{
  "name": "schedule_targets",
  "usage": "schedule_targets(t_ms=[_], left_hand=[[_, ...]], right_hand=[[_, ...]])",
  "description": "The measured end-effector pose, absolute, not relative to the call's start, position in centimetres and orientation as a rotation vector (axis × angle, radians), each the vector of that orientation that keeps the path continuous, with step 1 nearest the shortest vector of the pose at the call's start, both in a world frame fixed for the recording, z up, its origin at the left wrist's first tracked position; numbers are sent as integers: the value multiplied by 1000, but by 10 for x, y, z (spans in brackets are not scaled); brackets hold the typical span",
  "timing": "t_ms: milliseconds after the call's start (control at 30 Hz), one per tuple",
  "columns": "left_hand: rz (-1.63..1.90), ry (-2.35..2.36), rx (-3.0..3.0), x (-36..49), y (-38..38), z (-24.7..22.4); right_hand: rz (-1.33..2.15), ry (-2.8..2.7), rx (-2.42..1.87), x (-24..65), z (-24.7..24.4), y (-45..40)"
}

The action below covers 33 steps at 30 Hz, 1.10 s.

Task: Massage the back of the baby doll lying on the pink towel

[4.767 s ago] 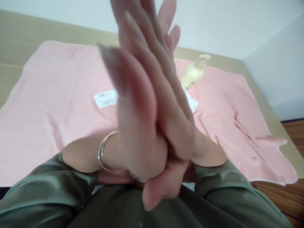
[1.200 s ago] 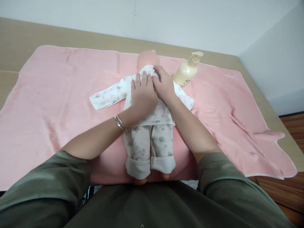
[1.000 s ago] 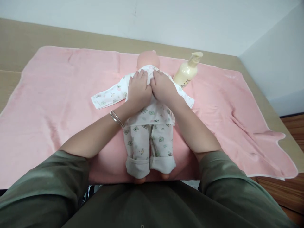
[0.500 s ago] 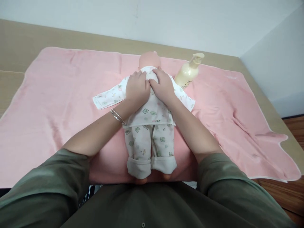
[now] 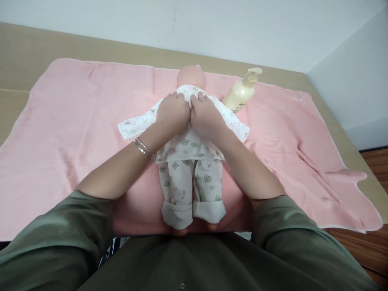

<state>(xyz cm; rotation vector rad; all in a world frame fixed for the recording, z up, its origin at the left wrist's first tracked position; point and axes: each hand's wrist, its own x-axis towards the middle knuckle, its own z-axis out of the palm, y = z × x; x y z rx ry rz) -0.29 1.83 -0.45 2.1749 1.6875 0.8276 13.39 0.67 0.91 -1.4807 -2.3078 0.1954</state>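
Observation:
A baby doll (image 5: 190,76) in a white printed shirt (image 5: 194,149) and matching trousers (image 5: 207,178) lies on a pink blanket, its head pointing away from me. It appears to be face down. My left hand (image 5: 173,113) is closed on the upper back of the shirt, left of the middle. Beside it, nearly touching, my right hand (image 5: 206,115) is closed on the same cloth with its fingers curled in. How much fabric is between the fingertips is hidden. The doll's sleeves (image 5: 136,126) spread out to both sides, and the trouser cuffs are turned up.
A pale yellow pump bottle (image 5: 241,93) leans or stands right of the doll's shoulder. The pink blanket (image 5: 91,121) covers most of the wooden table (image 5: 91,46) and is wrinkled on the right. A white wall (image 5: 212,32) rises behind the table.
My fingers, stretched flatter over the doll's upper back before, have curled in. Both hands are now closed on the shirt, with the collar more exposed. Doll and bottle stay in place.

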Motion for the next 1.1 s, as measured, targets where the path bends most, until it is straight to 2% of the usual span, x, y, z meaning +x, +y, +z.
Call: schedule_targets(t_ms=[133, 333, 533, 767, 967, 1100], left_hand=[[894, 1680, 2205, 16, -7, -2], [990, 1616, 2074, -2, 22, -10], [985, 1620, 1955, -20, 45, -14], [767, 1742, 2241, -1, -1, -4], [819, 1662, 2160, -14, 21, -4], [704, 1745, 2068, -21, 35, 3]], right_hand=[[336, -2210, -1611, 149, 15, 31], [132, -2432, -1522, 142, 9, 17], [125, -2405, -1528, 133, 15, -1], [334, -2191, -1724, 153, 13, 38], [140, -2287, -1695, 136, 15, 8], [64, -2440, -1644, 120, 25, -15]])
